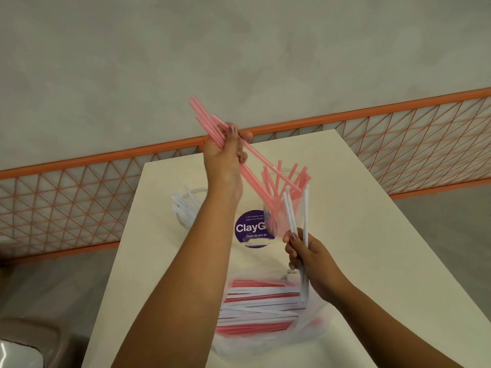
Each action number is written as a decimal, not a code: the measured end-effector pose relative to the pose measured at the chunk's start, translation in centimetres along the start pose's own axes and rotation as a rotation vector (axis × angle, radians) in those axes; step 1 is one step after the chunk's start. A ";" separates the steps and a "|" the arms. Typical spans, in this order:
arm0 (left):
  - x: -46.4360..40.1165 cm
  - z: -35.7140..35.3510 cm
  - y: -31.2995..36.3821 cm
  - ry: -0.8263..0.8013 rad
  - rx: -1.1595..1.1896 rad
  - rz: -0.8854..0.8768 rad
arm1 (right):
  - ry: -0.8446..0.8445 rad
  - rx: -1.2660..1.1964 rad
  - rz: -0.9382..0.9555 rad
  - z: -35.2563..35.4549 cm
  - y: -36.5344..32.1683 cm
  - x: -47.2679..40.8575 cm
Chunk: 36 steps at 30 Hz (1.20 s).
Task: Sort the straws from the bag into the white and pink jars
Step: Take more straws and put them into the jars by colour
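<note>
My left hand (225, 152) is raised above the table and grips a bundle of pink straws (207, 120); their lower ends slant down into the clear jar with pink straws (288, 187). My right hand (305, 253) holds a few white straws (295, 213) upright, just in front of that jar. A clear jar with white straws (186, 205) stands to the left, partly hidden behind my left forearm. The clear plastic bag (260, 306) lies at the near end of the table with several pink and white straws inside.
The cream table (358, 235) carries a round purple sticker (252, 227) between the jars. An orange metal mesh railing (398, 134) runs behind the table. A grey seat edge (32, 338) shows at the lower left.
</note>
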<state>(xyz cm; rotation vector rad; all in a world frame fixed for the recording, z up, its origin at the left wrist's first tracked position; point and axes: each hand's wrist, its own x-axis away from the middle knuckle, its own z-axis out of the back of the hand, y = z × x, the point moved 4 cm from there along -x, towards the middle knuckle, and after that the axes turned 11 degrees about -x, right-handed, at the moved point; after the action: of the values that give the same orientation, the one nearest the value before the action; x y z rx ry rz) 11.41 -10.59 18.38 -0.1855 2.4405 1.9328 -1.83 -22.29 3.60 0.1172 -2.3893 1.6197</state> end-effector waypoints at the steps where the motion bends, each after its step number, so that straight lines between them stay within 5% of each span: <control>1: -0.5 -0.3 0.5 0.012 0.034 -0.042 | 0.013 -0.022 0.005 0.2 -0.1 -0.1; 10: -1.9 -3.9 -2.9 0.102 -0.187 -0.184 | 0.103 -0.107 0.070 1.5 -1.3 -0.5; 26: 0.4 -4.2 -9.8 -0.044 -0.597 -0.161 | 0.126 -0.232 0.136 1.9 -1.5 -1.9; 31: 0.5 -3.6 -9.8 -0.073 -0.686 -0.250 | 0.143 -0.199 0.140 1.8 -1.4 -2.0; 36: 1.2 -2.8 -9.3 -0.123 -1.034 -0.467 | 0.190 -0.171 0.181 1.4 -1.7 -1.7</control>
<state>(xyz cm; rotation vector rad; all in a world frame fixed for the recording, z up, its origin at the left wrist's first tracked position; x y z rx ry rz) 11.35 -15.46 9.86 -0.5491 0.9739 2.5825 -0.04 -24.36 4.16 -0.2790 -2.4334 1.4168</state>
